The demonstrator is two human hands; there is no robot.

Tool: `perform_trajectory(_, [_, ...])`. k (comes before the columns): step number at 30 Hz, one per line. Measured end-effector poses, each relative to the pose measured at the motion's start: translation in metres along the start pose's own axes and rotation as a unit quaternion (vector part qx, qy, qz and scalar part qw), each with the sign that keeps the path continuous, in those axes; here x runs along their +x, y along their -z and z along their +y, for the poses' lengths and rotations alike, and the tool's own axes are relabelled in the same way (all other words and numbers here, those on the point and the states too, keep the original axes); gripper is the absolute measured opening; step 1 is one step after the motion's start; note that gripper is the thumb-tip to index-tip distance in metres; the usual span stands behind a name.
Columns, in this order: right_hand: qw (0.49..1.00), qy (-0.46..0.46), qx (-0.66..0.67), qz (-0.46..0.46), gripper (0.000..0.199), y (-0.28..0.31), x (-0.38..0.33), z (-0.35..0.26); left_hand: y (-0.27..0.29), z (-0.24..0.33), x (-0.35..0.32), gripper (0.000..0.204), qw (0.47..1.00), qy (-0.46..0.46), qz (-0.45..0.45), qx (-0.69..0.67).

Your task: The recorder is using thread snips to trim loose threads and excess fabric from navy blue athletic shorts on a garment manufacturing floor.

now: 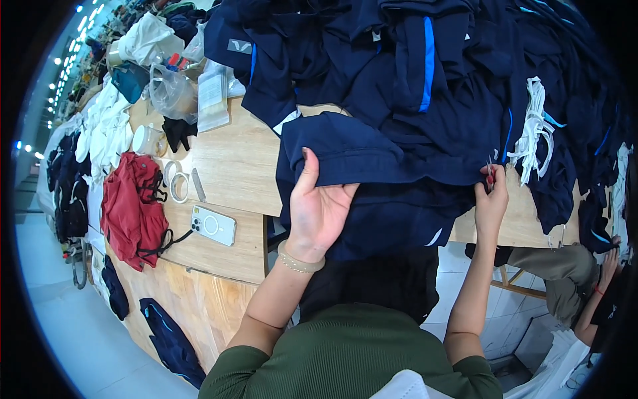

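Note:
A navy blue garment [372, 153] is stretched across the table edge and over my lap, its hemmed edge running from one hand to the other. My left hand [322, 216], palm up, grips the left part of this edge. The thumb lies in front of the cloth and the fingers are hidden beneath it. At the right end of the edge my right hand [492, 199] is closed round small thread snips [490, 176] with red on them. The snips' thin blades point up, close against the garment.
More navy garments [425, 66] with blue stripes are heaped along the far side. White strips [533, 130] lie at right. At left are a phone [213, 225], a red cloth bag [135, 209], tape rolls [178, 183] and a plastic bag [173, 90]. Another person's hand [608, 269] shows at far right.

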State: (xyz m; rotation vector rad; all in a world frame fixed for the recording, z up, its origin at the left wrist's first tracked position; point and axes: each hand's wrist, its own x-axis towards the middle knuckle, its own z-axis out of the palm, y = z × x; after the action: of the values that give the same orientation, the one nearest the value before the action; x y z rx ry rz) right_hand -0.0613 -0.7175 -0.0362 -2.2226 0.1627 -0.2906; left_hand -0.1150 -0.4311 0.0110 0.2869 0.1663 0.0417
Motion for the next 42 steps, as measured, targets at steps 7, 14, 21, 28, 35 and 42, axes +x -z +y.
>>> perform_trajectory(7, [0.969,0.029,0.234,0.074,0.01,-0.006,-0.038,-0.05,-0.013,-0.012,0.002,0.047,0.999,-0.009,0.006,0.04])
perform_trajectory(14, [0.747,-0.105,0.575,-0.318,0.053,-0.042,-0.056,-0.124,0.019,-0.037,-0.016,0.047,0.786,0.032,-0.102,0.608])
perform_trajectory(21, [0.744,0.04,0.636,-0.201,0.059,-0.012,0.023,-0.145,0.016,0.018,-0.059,0.04,0.688,0.052,-0.289,0.664])
perform_trajectory(28, [0.799,0.214,0.525,-0.201,0.05,0.052,0.071,-0.182,0.107,0.042,-0.034,0.048,0.719,-0.027,0.068,0.691])
perform_trajectory(35, [0.883,0.245,0.399,-0.017,0.055,0.016,-0.023,-0.227,0.093,-0.01,-0.002,0.049,0.941,0.182,0.079,0.275])
perform_trajectory(42, [0.898,0.181,0.4,0.017,0.058,0.052,-0.02,-0.165,-0.008,0.134,-0.02,0.061,0.899,-0.244,0.024,0.363])
